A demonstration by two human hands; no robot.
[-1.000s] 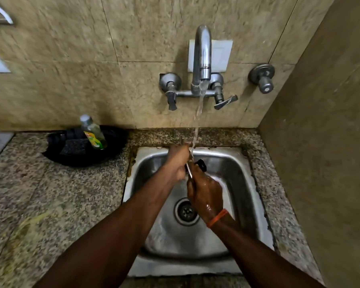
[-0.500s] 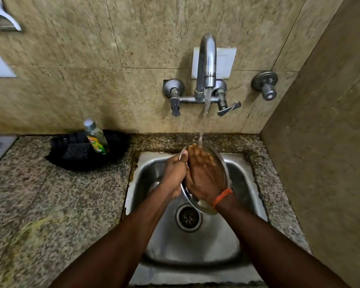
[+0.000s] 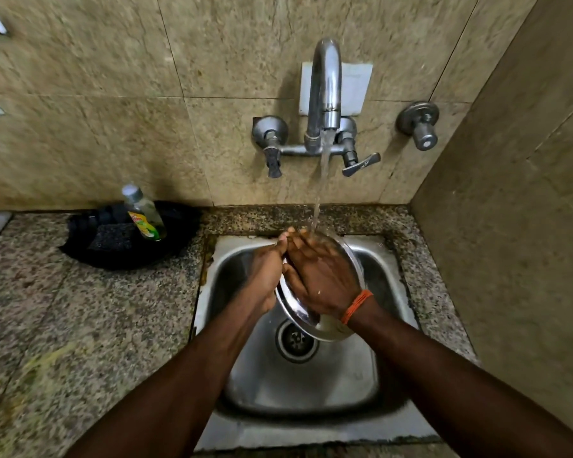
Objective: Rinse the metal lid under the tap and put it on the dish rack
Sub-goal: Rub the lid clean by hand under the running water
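A round metal lid [image 3: 298,312] is held tilted over the steel sink [image 3: 311,385], its top edge under the running stream from the wall tap [image 3: 325,90]. My left hand [image 3: 265,276] grips the lid's left rim. My right hand [image 3: 321,276] lies flat with fingers spread across the lid's inner face, an orange band at its wrist. Most of the lid is hidden behind my right hand. No dish rack is in view.
A dish-soap bottle [image 3: 144,213] leans in a black holder with a scrub pad [image 3: 113,241] on the granite counter [image 3: 80,325], left of the sink. A second valve [image 3: 419,125] sticks out of the tiled wall. A side wall stands close on the right.
The lid turned from edge-on to face me. My right hand shifted from gripping it to lying flat on its face. The hands rose slightly toward the stream.
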